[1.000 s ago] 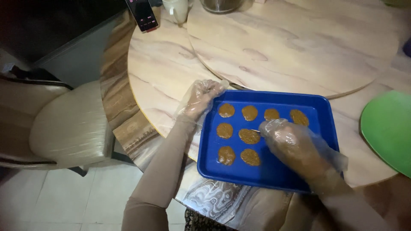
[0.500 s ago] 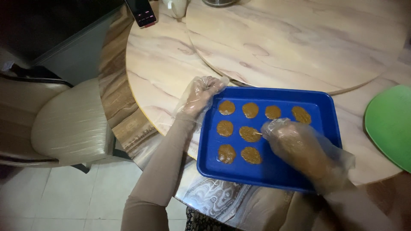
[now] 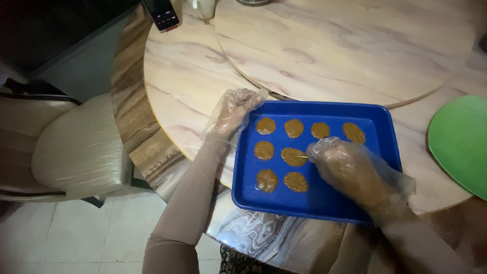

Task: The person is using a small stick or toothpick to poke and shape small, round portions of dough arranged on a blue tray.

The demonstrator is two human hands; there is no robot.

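Observation:
A blue rectangular tray (image 3: 324, 205) lies on the round marble table (image 3: 193, 81) and carries several flat brown dough patties (image 3: 294, 157). My left hand (image 3: 234, 108), in a clear plastic glove, rests curled against the tray's far left corner. My right hand (image 3: 350, 170), also gloved, hovers over the middle of the tray with its fingertips at the middle patty. Whether a thin stick-like thing is pinched in those fingers I cannot tell.
A raised round marble turntable (image 3: 355, 45) fills the table's centre. A green plate (image 3: 459, 142) sits at the right edge. A phone (image 3: 161, 12) and a cup (image 3: 205, 7) stand at the far side. A beige padded chair (image 3: 76, 147) is at the left.
My right hand has shifted slightly left and down over the patties. The left hand stays at the tray's corner. The view has tilted a little.

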